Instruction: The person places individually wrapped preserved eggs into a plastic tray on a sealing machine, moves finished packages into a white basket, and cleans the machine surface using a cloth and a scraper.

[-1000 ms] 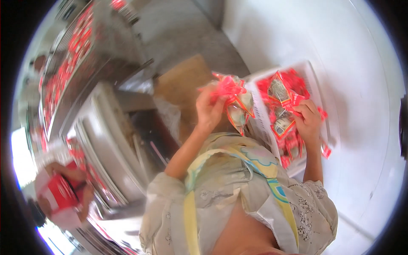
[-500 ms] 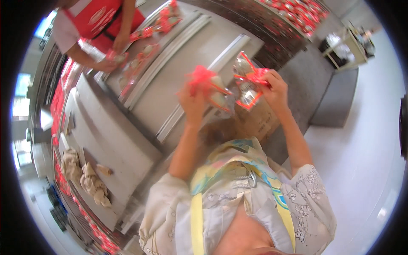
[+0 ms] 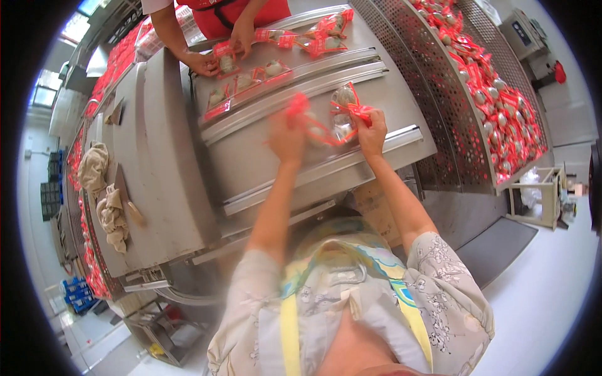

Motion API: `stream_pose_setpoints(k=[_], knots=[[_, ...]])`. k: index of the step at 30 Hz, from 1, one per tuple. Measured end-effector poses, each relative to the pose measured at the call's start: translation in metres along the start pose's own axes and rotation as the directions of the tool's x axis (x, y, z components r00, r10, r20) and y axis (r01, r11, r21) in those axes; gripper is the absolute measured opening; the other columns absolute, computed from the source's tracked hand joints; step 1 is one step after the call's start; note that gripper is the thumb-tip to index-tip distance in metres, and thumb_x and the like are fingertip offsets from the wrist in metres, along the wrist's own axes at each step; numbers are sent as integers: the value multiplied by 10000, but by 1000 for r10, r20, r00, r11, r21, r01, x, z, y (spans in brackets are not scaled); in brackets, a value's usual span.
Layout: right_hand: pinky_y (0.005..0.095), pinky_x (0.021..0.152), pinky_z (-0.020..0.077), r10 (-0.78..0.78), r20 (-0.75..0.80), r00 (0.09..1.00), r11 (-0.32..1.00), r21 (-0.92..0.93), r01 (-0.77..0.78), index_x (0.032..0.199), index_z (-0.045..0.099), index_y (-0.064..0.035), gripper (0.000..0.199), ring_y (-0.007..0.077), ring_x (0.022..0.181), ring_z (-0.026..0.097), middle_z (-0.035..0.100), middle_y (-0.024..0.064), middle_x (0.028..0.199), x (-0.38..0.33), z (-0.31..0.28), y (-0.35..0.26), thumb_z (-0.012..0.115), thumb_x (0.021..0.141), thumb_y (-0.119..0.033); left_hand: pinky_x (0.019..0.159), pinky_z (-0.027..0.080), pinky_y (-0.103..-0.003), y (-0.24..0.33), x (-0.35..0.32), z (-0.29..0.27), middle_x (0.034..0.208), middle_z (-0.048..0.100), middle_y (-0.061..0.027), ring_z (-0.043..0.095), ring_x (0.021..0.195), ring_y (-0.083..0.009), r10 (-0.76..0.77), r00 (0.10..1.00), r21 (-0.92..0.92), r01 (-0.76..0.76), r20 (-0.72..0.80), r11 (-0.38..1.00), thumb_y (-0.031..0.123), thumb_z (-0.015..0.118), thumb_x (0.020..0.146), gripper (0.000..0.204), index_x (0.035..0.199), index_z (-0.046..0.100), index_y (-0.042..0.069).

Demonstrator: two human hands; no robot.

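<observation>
My left hand (image 3: 287,139), blurred by motion, is closed on the bunched red end of a red-and-clear plastic packet (image 3: 318,130). In my right hand (image 3: 372,133) is a second red-and-clear packet (image 3: 343,100), pinched by its red end, with round pale egg-like items inside. Both packets are held close together above a metal work surface (image 3: 251,164) crossed by long metal bars. Farther off, similar packets (image 3: 246,83) lie in a row along the far bar. A co-worker's hands (image 3: 219,55) hold another packet there.
To the right stands a perforated metal bin (image 3: 433,94) heaped with red packets (image 3: 495,116). On the left, a broad metal cover (image 3: 166,182) carries crumpled beige cloths (image 3: 113,219) and a knife (image 3: 128,203). A cardboard box (image 3: 376,213) is below the work surface's near edge.
My view has turned rightward and forward, bringing more of the bin into sight. Both hands, still gripping their packets, are now over the metal surface rather than near its front right edge.
</observation>
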State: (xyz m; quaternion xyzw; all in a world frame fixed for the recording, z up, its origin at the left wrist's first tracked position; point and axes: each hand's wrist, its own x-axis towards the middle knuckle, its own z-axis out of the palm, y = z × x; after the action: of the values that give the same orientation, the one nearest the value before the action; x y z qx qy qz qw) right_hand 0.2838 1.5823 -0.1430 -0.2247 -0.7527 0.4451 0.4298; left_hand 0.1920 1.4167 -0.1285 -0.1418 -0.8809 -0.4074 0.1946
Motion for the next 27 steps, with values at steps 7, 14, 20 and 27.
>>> stream_pose_setpoints(k=[7, 14, 20, 27], knots=[[373, 859, 453, 154, 413, 898, 966, -255, -49, 1168, 544, -120, 570, 309, 1067, 509, 455, 134, 1185, 10, -51, -15, 785, 663, -229, 713, 482, -337, 41, 12, -28, 879, 648, -88, 615, 781, -238, 61, 958, -103, -33, 280, 994, 390, 757, 705, 653, 1197, 512, 39], [416, 912, 401, 150, 473, 868, 852, -508, 129, 1154, 586, -102, 606, 332, 1097, 465, 449, 197, 1225, 44, -62, -8, 755, 669, -424, 687, 455, -214, -32, 26, -40, 866, 627, -12, 562, 770, -63, -229, 827, -254, 401, 513, 880, 204, 611, 872, 305, 1103, 577, 7], [390, 881, 427, -179, 437, 881, 700, -573, 426, 1059, 625, -65, 443, 316, 1075, 500, 550, 171, 1115, 62, -36, -50, 729, 729, -343, 646, 451, -205, -53, 33, -54, 811, 625, 6, 553, 711, -54, -303, 827, -283, 469, 473, 837, 168, 556, 905, 203, 1014, 631, 14], [347, 805, 469, -130, 711, 691, 987, 159, 21, 1144, 545, -40, 351, 286, 964, 592, 612, 143, 1015, -11, 104, -85, 610, 800, -62, 667, 486, -312, -77, 29, -69, 803, 670, -71, 638, 733, -169, -324, 857, -446, 491, 400, 748, 269, 517, 911, 276, 953, 665, 40]])
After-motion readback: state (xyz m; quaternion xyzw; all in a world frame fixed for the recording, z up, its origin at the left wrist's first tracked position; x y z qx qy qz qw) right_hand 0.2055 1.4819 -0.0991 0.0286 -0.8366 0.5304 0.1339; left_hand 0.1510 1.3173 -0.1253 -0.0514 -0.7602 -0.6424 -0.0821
